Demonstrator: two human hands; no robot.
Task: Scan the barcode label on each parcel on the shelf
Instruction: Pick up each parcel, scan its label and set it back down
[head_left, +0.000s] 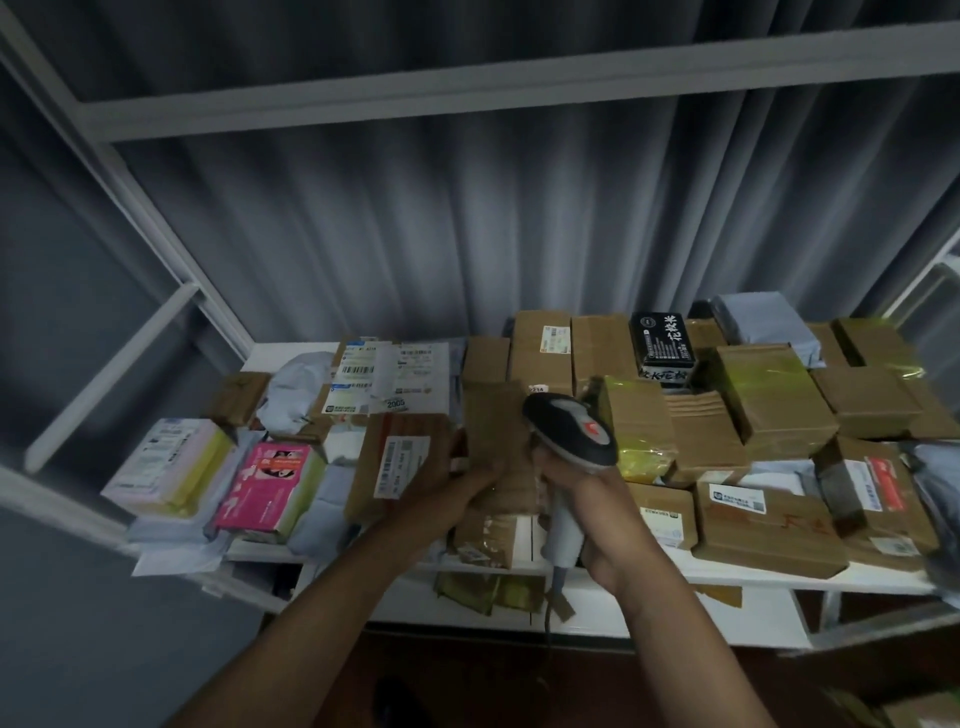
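Observation:
My left hand (451, 486) grips a plain brown cardboard parcel (496, 426), tilted up above the shelf; no label shows on the face turned to me. My right hand (597, 512) is wrapped round the grey handle of a barcode scanner (571, 434), whose dark oval head with a red mark sits just right of the parcel's upper edge. The white shelf (727, 574) carries many parcels. Beside my left hand lies a brown box with a white barcode label (400, 465).
A pink box (270, 488) and a pale yellow-edged box (171, 462) lie at the left. Labelled white parcels (389, 376) sit behind, with brown boxes and a black box (661, 340) to the right. A grey curtain hangs behind the white frame (467, 96). A lower shelf holds more parcels.

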